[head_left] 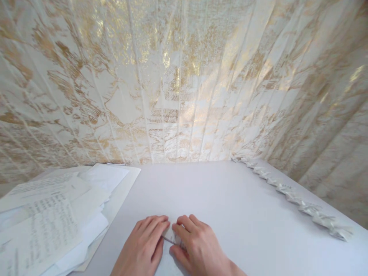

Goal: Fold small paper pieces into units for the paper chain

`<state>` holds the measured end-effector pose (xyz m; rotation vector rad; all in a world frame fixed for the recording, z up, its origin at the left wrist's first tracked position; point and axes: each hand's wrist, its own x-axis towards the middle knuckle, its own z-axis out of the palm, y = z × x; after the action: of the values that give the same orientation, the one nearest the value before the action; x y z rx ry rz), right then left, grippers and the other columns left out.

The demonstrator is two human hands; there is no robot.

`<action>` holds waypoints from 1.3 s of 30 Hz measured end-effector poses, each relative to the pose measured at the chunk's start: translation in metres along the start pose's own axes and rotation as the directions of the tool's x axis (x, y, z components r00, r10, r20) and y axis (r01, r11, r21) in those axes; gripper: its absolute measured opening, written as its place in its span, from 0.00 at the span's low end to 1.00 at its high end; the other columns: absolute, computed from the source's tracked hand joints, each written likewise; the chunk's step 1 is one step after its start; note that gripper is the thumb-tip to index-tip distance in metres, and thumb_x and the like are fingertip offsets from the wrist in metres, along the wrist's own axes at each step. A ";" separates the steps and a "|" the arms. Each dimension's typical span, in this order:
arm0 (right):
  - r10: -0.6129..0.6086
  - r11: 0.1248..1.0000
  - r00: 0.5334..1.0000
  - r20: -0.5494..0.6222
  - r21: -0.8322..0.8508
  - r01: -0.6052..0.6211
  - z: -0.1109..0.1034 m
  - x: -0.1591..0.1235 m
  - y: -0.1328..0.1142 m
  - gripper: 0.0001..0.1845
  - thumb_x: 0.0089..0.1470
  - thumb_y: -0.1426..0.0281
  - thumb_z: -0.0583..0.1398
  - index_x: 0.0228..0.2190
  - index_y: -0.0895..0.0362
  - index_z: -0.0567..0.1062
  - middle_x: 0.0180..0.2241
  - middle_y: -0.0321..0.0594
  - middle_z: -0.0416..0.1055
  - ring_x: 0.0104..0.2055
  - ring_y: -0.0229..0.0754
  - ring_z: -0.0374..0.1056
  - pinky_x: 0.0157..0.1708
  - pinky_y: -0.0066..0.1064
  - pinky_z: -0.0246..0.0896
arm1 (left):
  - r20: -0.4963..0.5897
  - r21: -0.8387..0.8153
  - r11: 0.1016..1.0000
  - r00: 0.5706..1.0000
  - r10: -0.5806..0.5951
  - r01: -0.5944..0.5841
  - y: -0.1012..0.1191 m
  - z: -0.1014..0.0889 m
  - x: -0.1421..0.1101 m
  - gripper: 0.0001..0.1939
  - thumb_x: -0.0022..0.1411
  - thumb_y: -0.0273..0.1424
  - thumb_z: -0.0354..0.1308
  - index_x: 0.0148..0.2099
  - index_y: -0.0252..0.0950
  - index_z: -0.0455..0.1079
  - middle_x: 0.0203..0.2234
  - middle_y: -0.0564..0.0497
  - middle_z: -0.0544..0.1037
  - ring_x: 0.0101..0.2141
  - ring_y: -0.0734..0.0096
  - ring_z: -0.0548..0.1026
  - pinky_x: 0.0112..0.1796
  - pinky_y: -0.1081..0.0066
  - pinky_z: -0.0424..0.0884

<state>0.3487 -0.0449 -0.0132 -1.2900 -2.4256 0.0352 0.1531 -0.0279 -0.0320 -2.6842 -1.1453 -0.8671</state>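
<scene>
A small piece of white folded paper (pixel 169 238) lies on the white table at the bottom centre, with a dark line along one edge. My left hand (pixel 145 243) bends over its left end, fingers close together and thumb tucked near the edge. On the other side, my right hand (pixel 198 241) has its fingers curled and its thumb toward the paper, pinching its right part. Both hands cover most of the paper, so its full shape is hidden.
Loose sheets with handwriting (pixel 48 222) are piled at the left. A row of small folded paper pieces (pixel 293 197) runs along the table's right edge. White and gold patterned curtains (pixel 178 84) hang at the back and right sides of the table (pixel 230 199).
</scene>
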 end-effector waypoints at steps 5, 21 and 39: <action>-0.006 1.000 1.000 -0.026 -0.029 0.005 0.004 0.002 -0.001 0.06 0.53 0.75 0.62 0.35 0.56 0.72 0.35 0.39 0.72 0.35 0.44 0.68 0.34 0.33 0.65 | 0.031 0.023 0.997 0.997 0.072 -0.073 -0.001 0.004 0.003 0.16 0.63 0.22 0.51 0.51 0.40 0.68 0.43 0.52 0.79 0.42 0.65 0.78 0.43 0.66 0.76; -0.040 0.998 0.998 -0.049 -0.050 0.038 0.002 0.002 -0.003 0.12 0.49 0.81 0.61 0.34 0.55 0.68 0.35 0.36 0.73 0.33 0.43 0.67 0.31 0.32 0.62 | 0.116 -0.030 0.999 0.993 0.030 -0.027 0.004 0.002 0.004 0.13 0.62 0.18 0.50 0.44 0.39 0.67 0.39 0.50 0.77 0.39 0.63 0.76 0.41 0.63 0.77; -0.097 0.989 0.982 -0.163 -0.123 0.077 0.010 0.002 0.001 0.10 0.48 0.80 0.65 0.28 0.55 0.70 0.31 0.34 0.73 0.31 0.42 0.66 0.31 0.33 0.54 | 0.244 0.066 0.997 0.970 0.024 -0.041 0.009 0.001 0.009 0.11 0.56 0.13 0.56 0.37 0.33 0.71 0.37 0.48 0.76 0.36 0.58 0.76 0.37 0.57 0.77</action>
<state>0.3451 -0.0413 -0.0218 -1.1819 -2.3651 -0.2336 0.1651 -0.0284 -0.0263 -2.7999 -1.1483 -0.4922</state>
